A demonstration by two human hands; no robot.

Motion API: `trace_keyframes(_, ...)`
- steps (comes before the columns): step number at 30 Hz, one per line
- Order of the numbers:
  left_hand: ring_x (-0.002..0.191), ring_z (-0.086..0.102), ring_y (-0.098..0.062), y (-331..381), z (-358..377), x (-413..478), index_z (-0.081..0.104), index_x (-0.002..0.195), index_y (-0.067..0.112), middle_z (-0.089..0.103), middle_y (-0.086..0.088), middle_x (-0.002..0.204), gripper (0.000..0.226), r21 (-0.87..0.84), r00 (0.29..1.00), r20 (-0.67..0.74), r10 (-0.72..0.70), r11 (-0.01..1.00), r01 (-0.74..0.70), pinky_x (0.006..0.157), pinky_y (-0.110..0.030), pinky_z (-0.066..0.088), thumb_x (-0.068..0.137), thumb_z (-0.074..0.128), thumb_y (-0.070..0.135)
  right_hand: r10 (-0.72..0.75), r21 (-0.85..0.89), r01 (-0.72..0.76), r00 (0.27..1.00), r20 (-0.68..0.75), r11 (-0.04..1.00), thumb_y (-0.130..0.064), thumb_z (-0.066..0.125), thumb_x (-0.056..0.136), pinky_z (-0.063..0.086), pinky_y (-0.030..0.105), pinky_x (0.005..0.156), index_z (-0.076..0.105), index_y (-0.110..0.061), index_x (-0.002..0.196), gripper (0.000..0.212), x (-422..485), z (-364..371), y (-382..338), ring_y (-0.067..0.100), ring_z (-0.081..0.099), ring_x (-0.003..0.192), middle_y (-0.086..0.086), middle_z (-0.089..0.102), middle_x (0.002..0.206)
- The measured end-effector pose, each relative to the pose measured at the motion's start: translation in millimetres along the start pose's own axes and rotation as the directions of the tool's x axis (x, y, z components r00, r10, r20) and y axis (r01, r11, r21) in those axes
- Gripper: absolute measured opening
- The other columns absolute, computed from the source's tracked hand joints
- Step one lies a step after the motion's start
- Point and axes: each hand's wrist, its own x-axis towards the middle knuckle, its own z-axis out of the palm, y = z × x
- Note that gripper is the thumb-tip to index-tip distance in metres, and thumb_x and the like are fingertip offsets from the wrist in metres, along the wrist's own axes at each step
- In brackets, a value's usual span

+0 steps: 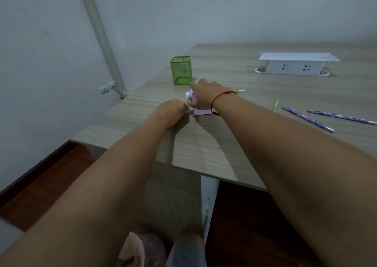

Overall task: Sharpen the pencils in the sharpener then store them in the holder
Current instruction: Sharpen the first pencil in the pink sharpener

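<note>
Pink plastic sharpener (201,111) sits under the right hand (205,95), which grips its top, while the left hand (173,108) pinches its white crank (187,101); a green mesh holder (181,70) stands just beyond the right hand

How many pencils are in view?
4: two purple pencils at far right, a short green pencil left of them, another green pencil behind the right hand. More may be hidden.

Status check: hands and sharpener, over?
Left hand pinches sharpener white end; right hand grips its body. Holder shows no pencils. Purple pencils loose at right, nothing blocking.
</note>
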Motion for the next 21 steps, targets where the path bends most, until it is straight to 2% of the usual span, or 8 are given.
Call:
trace_keyframes(4,0.099,0.061,-0.036,-0.2,-13.7,7.9,0.063,0.112,0.005,0.064,-0.019,0.108,0.029,0.052,1.0,0.023,-0.021,0.998,0.02,0.079,-0.038,0.047,0.096,0.045,0.023,-0.031,0.043,0.032,0.999,-0.022,0.999,-0.034,0.046,0.093,0.045,0.042,0.091,0.044,-0.012,0.132,0.045,-2.9,4.7,1.8,0.036,0.055,0.114,0.017,0.045,0.136)
trace_keyframes(7,0.099,0.062,-0.036,-7.3,-22.9,14.4,0.062,0.11,0.005,0.064,-0.02,0.108,0.026,0.088,1.0,-0.005,-0.011,0.996,0.012,0.081,-0.039,0.048,0.095,0.044,0.018,-0.028,0.05,0.03,0.999,-0.026,0.998,-0.032,0.048,0.093,0.044,0.04,0.093,0.043,-0.013,0.133,0.045,-3.6,3.8,1.7,0.035,0.053,0.117,0.016,0.045,0.136)
trace_keyframes(10,0.097,0.063,-0.039,-16.2,-38.2,20.7,0.062,0.111,0.008,0.064,-0.022,0.105,0.025,0.121,0.99,-0.123,0.062,0.991,-0.047,0.074,-0.041,0.047,0.094,0.045,0.008,-0.018,0.051,0.02,1.0,-0.025,0.998,-0.032,0.048,0.094,0.043,0.039,0.095,0.042,-0.015,0.135,0.045,-5.7,1.8,1.2,0.034,0.051,0.12,0.014,0.044,0.138)
trace_keyframes(12,0.093,0.064,-0.04,-19.6,-50.8,24.2,0.063,0.11,0.009,0.065,-0.021,0.102,0.025,0.119,0.975,-0.2,0.1,0.99,-0.077,0.069,-0.04,0.045,0.095,0.043,0.008,0.006,0.053,-0.005,1.0,-0.013,0.999,-0.035,0.048,0.095,0.042,0.04,0.096,0.041,-0.016,0.137,0.046,-5.7,-1.9,2.3,0.035,0.051,0.121,0.013,0.043,0.14)
trace_keyframes(16,0.084,0.064,-0.041,-20.4,-58.6,14.6,0.06,0.1,0.0,0.066,-0.024,0.094,0.019,0.074,0.946,-0.308,0.104,0.994,-0.085,0.067,-0.043,0.048,0.097,0.044,0.01,0.049,0.021,-0.049,0.999,0.003,0.999,-0.04,0.055,0.093,0.045,0.038,0.091,0.048,-0.017,0.132,0.046,-2.1,-8.6,-0.1,0.032,0.055,0.117,0.012,0.048,0.136)
trace_keyframes(21,0.078,0.061,-0.046,-5.4,-48.5,-23.7,0.06,0.098,-0.007,0.062,-0.032,0.086,0.013,-0.028,0.888,-0.442,0.125,0.988,-0.153,0.061,-0.047,0.047,0.091,0.051,-0.001,0.08,0.001,-0.08,0.997,0.023,0.997,-0.037,0.06,0.091,0.047,0.037,0.089,0.056,-0.015,0.129,0.045,-0.2,-11.7,-7.4,0.032,0.057,0.115,0.013,0.054,0.132)
